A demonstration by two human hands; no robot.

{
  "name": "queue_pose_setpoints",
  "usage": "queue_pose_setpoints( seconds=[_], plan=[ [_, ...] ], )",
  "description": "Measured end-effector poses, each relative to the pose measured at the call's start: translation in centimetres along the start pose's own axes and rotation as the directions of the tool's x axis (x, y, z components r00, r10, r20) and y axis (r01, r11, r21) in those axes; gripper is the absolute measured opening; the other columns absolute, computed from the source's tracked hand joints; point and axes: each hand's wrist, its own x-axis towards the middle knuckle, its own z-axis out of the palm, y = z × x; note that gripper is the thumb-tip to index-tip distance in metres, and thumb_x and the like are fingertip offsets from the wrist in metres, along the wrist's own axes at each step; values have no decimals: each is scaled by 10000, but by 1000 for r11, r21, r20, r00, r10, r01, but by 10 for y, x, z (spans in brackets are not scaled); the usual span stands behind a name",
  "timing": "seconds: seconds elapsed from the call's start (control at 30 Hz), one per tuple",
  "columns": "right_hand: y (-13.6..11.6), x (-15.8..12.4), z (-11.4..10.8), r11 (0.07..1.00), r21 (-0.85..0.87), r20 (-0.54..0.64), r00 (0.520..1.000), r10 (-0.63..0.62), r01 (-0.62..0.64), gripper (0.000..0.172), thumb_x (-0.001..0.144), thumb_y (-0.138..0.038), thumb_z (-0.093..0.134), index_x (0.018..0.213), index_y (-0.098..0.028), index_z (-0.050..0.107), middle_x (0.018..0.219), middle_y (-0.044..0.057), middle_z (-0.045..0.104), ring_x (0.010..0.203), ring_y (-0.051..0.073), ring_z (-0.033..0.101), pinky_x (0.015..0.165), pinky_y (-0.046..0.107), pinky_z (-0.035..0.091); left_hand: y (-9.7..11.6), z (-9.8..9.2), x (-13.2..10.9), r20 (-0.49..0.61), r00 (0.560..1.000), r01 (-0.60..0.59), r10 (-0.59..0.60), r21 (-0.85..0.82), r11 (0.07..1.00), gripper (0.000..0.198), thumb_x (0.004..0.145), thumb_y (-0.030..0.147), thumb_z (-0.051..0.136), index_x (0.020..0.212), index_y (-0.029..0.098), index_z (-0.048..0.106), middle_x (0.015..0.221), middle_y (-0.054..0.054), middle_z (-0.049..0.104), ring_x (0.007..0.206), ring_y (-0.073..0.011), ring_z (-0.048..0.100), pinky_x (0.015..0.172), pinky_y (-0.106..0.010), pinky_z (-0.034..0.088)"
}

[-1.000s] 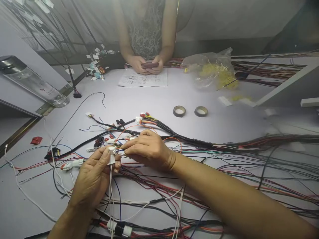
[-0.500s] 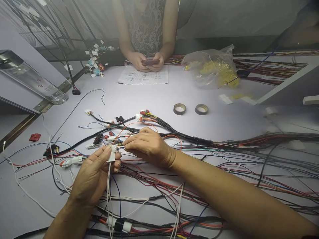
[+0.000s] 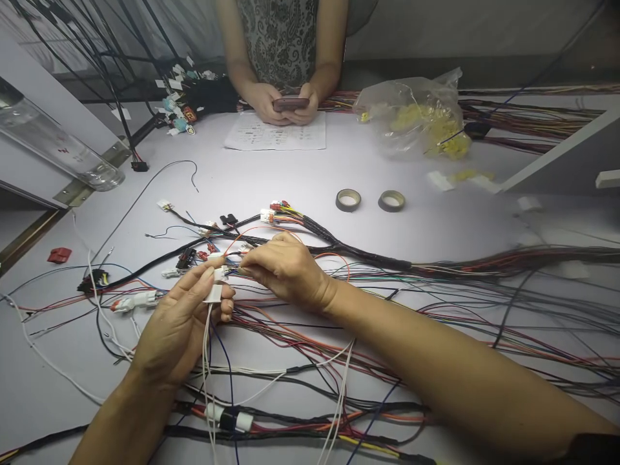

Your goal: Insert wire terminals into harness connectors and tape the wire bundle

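My left hand (image 3: 181, 323) is closed around a small white plastic connector (image 3: 214, 292) with white wires hanging down from it. My right hand (image 3: 283, 268) pinches thin coloured wires right at the connector's top, fingertips touching it. Both hands hover just above a wide tangle of red, black, white and blue wires (image 3: 310, 349) spread over the white table (image 3: 300, 177). A thick black-taped harness (image 3: 349, 248) runs from behind my right hand to the far right.
Two tape rolls (image 3: 348, 199) (image 3: 391, 200) lie beyond the harness. A clear bag of yellow parts (image 3: 416, 119) sits at the back right. Across the table a person holds a phone (image 3: 289, 103) over a printed sheet (image 3: 276, 132). A clear bottle (image 3: 62, 152) lies at left.
The view has tilted, so everything sits slightly higher in frame. My hands keep the same grip on the connector and wires, with the fingertips pressed a little closer together.
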Motion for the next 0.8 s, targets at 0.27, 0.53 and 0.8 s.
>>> queue_pose_setpoints(
  seconds=[0.27, 0.53, 0.8],
  plan=[
    [-1, 0, -3, 999, 19, -6, 999, 34, -33, 236, 985, -304, 463, 861, -171, 612, 748, -9, 695, 718, 105, 616, 765, 257, 323, -3, -3, 1, 16, 1000, -11, 10, 74, 997, 312, 743, 412, 713, 902, 158, 627, 667, -19, 576, 527, -110, 505, 456, -197, 445],
    [0, -1, -1, 999, 25, -15, 1000, 25, -24, 255, 991, -324, 450, 872, -179, 623, 797, -3, 716, 731, 99, 622, 760, 271, 322, -2, 2, 0, -13, 1000, -2, 3, 72, 997, 353, 692, 440, 753, 846, 155, 614, 622, -13, 569, 493, -111, 498, 418, -195, 423],
    [1, -1, -2, 999, 31, -15, 1000, 9, -8, 250, 994, -313, 446, 890, -174, 626, 810, 3, 714, 746, 101, 621, 764, 273, 322, -1, 4, -1, -27, 999, 28, -26, 69, 997, 343, 694, 438, 751, 832, 156, 616, 602, -6, 560, 475, -108, 492, 399, -192, 415]
  ],
)
